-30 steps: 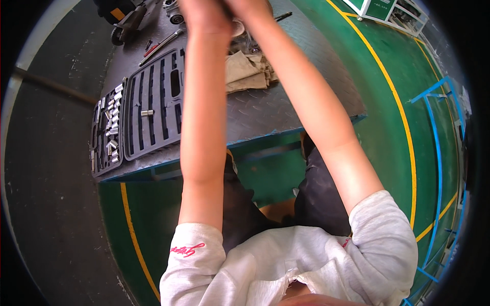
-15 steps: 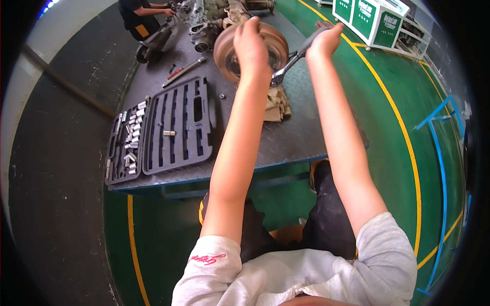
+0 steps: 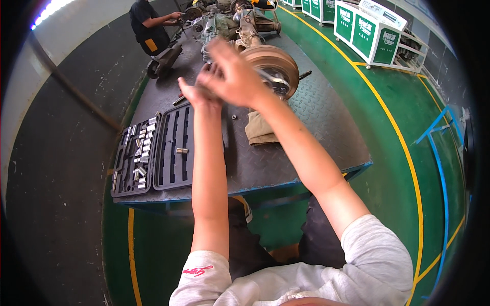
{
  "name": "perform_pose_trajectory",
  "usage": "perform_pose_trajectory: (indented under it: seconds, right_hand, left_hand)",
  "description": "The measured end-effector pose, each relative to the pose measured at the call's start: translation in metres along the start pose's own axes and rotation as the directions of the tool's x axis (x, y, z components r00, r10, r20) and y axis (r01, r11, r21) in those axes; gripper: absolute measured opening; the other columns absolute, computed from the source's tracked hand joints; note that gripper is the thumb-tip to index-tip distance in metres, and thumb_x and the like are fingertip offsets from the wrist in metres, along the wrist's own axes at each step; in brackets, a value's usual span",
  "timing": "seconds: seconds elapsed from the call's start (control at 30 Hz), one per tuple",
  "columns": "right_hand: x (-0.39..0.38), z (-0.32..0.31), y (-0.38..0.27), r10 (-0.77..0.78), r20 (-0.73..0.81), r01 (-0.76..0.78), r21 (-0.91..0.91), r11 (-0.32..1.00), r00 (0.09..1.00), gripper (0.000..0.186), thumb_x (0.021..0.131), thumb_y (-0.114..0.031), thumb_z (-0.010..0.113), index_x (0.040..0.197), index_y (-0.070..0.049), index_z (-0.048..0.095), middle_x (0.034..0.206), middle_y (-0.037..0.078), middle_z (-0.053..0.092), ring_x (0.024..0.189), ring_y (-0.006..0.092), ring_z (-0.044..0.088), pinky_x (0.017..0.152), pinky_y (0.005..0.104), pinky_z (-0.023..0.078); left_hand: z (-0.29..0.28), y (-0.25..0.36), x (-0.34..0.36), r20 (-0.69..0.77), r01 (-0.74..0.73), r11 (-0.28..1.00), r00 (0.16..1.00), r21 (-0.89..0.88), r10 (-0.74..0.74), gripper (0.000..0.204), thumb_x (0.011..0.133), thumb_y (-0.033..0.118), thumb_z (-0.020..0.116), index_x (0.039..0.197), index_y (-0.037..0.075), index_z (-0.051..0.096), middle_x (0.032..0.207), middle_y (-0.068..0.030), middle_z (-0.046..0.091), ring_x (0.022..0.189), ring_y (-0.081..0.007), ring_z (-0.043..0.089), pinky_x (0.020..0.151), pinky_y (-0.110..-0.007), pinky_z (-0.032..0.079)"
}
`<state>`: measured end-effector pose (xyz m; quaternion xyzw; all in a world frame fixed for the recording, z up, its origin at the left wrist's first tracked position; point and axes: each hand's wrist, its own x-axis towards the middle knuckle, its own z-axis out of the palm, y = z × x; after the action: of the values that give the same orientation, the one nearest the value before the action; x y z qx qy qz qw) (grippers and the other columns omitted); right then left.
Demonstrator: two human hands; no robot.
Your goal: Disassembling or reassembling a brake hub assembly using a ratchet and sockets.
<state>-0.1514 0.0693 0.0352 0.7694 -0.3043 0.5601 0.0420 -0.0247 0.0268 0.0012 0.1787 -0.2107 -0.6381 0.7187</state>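
My left hand (image 3: pixel 200 96) and my right hand (image 3: pixel 235 74) are close together above the table, blurred by motion. Fingers of my right hand are stretched up and apart. My left thumb points out to the side, while its other fingers are partly covered by the right hand. I see no tool in either one. Just behind my right wrist stands a rusty round brake drum or disc (image 3: pixel 278 58), with shiny metal (image 3: pixel 278 80) at its hub. A dark bar end (image 3: pixel 305 75) juts out to its right. Below lies a folded tan cloth (image 3: pixel 261 130).
An open black socket case (image 3: pixel 171 176) with several loose sockets (image 3: pixel 145 148) lies at left. A small nut (image 3: pixel 234 117) sits on the dark tread-plate table (image 3: pixel 301 137). Greasy gearbox parts (image 3: pixel 219 30) stand farther back, where another person (image 3: pixel 150 25) works. Green-and-white cabinets (image 3: pixel 365 30) stand at far right.
My right hand has let go of the ratchet and swung left. My left hand has left the brake drum, also moving left, and both hands are now together. The drum's spinning blur is gone.
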Motion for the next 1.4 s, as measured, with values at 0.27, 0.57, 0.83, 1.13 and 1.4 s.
perform_pose_trajectory:
  seconds: [0.27, 0.57, 0.83, 1.13, 1.4]
  right_hand:
    - [-0.007, -0.014, -0.043, 0.050, 0.353, -0.191, 0.377, 0.906, 0.934, 0.037, 0.092, -0.035, 0.066, 0.107, -0.002, 0.073, 0.090, 0.018, 0.073, 0.085, 0.0276, 0.072, 0.079, 0.0345, 0.054]
    - [-0.024, -0.038, 0.041, 0.382, -0.077, -0.285, 0.538, 0.793, 0.921, 0.038, 0.091, -0.038, 0.064, 0.098, -0.001, 0.071, 0.080, 0.013, 0.072, 0.074, 0.0218, 0.069, 0.069, 0.0344, 0.051]
    - [-0.090, -0.104, 0.177, 0.815, 0.404, -0.259, 0.911, -0.320, 0.415, 0.058, 0.100, -0.048, 0.027, 0.118, 0.000, 0.055, 0.111, 0.022, 0.064, 0.102, 0.0365, 0.062, 0.094, 0.0483, 0.047]
    - [-0.039, -0.062, 0.125, 0.866, -0.224, -0.361, 0.841, 0.403, 0.447, 0.046, 0.093, -0.040, 0.055, 0.108, 0.003, 0.057, 0.106, 0.019, 0.062, 0.096, 0.0331, 0.060, 0.087, 0.0417, 0.046]
    - [-0.016, 0.007, 0.051, 0.288, -0.668, -0.296, 0.104, 0.949, 0.687, 0.058, 0.078, -0.022, 0.069, 0.126, 0.005, 0.053, 0.121, 0.024, 0.059, 0.116, 0.0382, 0.055, 0.101, 0.0451, 0.041]
  left_hand:
    - [-0.054, 0.052, 0.019, -0.408, -0.142, 0.976, 0.911, -0.166, 0.063, 0.058, 0.096, 0.048, 0.024, 0.104, 0.000, 0.056, 0.100, -0.0166, 0.060, 0.092, -0.0329, 0.059, 0.085, -0.049, 0.053]
    - [0.044, -0.012, -0.004, -0.061, -0.424, 0.875, 0.892, 0.234, 0.448, 0.053, 0.098, 0.050, 0.030, 0.105, 0.005, 0.058, 0.101, -0.0113, 0.060, 0.087, -0.0251, 0.057, 0.082, -0.043, 0.046]
    - [0.118, -0.192, -0.078, 0.549, -0.460, 0.517, 0.835, 0.722, -0.024, 0.063, 0.100, 0.039, 0.051, 0.144, -0.003, 0.039, 0.148, -0.0220, 0.042, 0.135, -0.0280, 0.043, 0.110, -0.038, 0.035]
    - [0.121, -0.109, -0.045, 0.661, -0.819, 0.285, 0.571, 0.498, 0.487, 0.049, 0.104, 0.035, 0.038, 0.134, -0.001, 0.054, 0.137, -0.0159, 0.055, 0.129, -0.0256, 0.050, 0.109, -0.039, 0.037]
    - [0.004, 0.014, 0.011, -0.099, -0.255, 0.850, 0.937, 0.461, 0.335, 0.081, 0.096, 0.061, 0.021, 0.125, -0.005, 0.057, 0.124, -0.0187, 0.062, 0.113, -0.0315, 0.060, 0.100, -0.044, 0.044]
